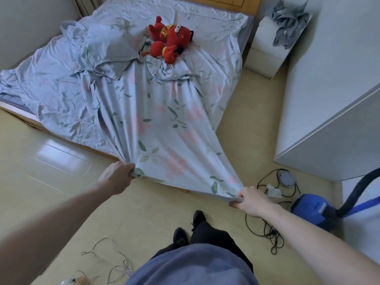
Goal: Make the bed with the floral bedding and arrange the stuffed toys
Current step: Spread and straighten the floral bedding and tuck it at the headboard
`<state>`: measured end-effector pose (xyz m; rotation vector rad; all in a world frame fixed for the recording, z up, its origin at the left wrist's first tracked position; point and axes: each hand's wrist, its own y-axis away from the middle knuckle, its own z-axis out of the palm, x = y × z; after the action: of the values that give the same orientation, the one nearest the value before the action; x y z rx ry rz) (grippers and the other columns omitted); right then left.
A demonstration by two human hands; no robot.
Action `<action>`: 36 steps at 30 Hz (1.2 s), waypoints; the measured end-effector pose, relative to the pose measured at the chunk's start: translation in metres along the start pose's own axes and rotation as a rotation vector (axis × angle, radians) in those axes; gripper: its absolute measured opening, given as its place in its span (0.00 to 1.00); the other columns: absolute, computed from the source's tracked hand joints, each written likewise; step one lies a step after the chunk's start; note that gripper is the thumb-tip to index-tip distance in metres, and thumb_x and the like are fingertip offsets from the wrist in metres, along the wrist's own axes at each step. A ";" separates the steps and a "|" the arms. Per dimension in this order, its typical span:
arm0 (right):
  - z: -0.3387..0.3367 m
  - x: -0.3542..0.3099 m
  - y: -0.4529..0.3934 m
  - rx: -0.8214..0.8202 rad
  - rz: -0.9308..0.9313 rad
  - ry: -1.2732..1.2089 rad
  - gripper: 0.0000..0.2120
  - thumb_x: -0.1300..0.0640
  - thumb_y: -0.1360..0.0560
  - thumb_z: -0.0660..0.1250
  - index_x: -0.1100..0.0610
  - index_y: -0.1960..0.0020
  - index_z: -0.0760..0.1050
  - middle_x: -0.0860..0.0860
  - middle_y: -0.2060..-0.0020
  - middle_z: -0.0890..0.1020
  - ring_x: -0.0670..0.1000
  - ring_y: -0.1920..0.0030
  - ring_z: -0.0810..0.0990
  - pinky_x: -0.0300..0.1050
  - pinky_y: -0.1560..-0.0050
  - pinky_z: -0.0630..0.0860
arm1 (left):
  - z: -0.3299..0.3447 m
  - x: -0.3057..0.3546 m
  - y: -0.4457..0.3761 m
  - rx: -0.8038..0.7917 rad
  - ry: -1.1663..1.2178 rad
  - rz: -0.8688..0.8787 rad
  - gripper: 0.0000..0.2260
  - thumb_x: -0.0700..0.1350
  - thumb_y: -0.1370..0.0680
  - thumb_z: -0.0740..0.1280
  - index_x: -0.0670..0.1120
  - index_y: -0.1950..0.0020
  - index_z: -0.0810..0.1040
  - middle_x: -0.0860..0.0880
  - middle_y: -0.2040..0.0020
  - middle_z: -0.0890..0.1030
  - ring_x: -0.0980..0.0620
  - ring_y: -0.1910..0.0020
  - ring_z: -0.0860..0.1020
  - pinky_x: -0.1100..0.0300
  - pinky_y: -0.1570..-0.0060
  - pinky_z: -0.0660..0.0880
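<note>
A pale blue floral cover (pixel 164 128) is stretched taut from the bed out over the floor toward me. My left hand (pixel 117 175) grips its near left corner, and my right hand (pixel 251 202) grips its near right corner. Two red stuffed toys (pixel 171 39) lie together near the head of the bed (pixel 18 106), on the matching floral sheet. A floral pillow (pixel 109 46) lies rumpled just left of the toys. The cover is bunched in folds below the toys.
A white nightstand (pixel 265 50) with grey cloth (pixel 290 23) on top stands right of the bed. A white wardrobe (pixel 329 99) fills the right side. A blue vacuum cleaner (pixel 310 208) and black cables (pixel 265 229) lie on the floor at right; white cords (pixel 115 264) lie lower left.
</note>
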<state>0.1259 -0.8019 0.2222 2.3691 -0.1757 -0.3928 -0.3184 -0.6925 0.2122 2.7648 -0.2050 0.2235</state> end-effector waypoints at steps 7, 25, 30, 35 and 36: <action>0.018 0.003 -0.004 -0.227 -0.102 0.026 0.19 0.38 0.27 0.72 0.50 0.66 0.74 0.46 0.70 0.76 0.48 0.71 0.72 0.43 0.71 0.65 | 0.018 -0.015 0.011 -0.107 -0.118 -0.065 0.07 0.43 0.24 0.67 0.48 0.61 0.74 0.48 0.66 0.74 0.46 0.68 0.73 0.57 0.71 0.68; 0.024 0.053 -0.109 -0.187 -0.090 -0.005 0.13 0.44 0.22 0.69 0.50 0.60 0.73 0.48 0.62 0.76 0.51 0.61 0.76 0.44 0.68 0.66 | 0.034 0.038 -0.070 -0.164 -0.127 -0.158 0.11 0.46 0.23 0.72 0.46 0.62 0.75 0.48 0.65 0.74 0.47 0.68 0.73 0.57 0.71 0.67; 0.046 0.061 -0.139 -0.253 -0.031 0.008 0.13 0.46 0.21 0.69 0.52 0.59 0.76 0.50 0.60 0.79 0.53 0.59 0.78 0.44 0.67 0.68 | 0.067 0.036 -0.089 -0.241 -0.158 -0.140 0.12 0.45 0.23 0.71 0.46 0.64 0.73 0.48 0.66 0.74 0.49 0.69 0.72 0.58 0.72 0.64; 0.086 0.066 -0.151 -0.341 0.044 0.041 0.11 0.51 0.19 0.67 0.52 0.59 0.77 0.49 0.63 0.75 0.52 0.63 0.74 0.43 0.67 0.68 | 0.106 0.031 -0.093 -0.334 -0.177 -0.148 0.12 0.44 0.23 0.71 0.47 0.65 0.72 0.49 0.66 0.75 0.49 0.68 0.73 0.58 0.72 0.66; 0.098 0.067 -0.156 -0.357 0.055 0.062 0.10 0.53 0.19 0.67 0.51 0.59 0.77 0.49 0.63 0.75 0.52 0.63 0.74 0.43 0.67 0.69 | 0.113 0.030 -0.095 -0.343 -0.173 -0.144 0.12 0.44 0.23 0.70 0.47 0.64 0.72 0.48 0.66 0.75 0.49 0.68 0.73 0.58 0.71 0.66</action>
<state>0.1594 -0.7657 0.0332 2.0172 -0.1299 -0.2963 -0.2585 -0.6486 0.0805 2.4422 -0.0781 -0.0825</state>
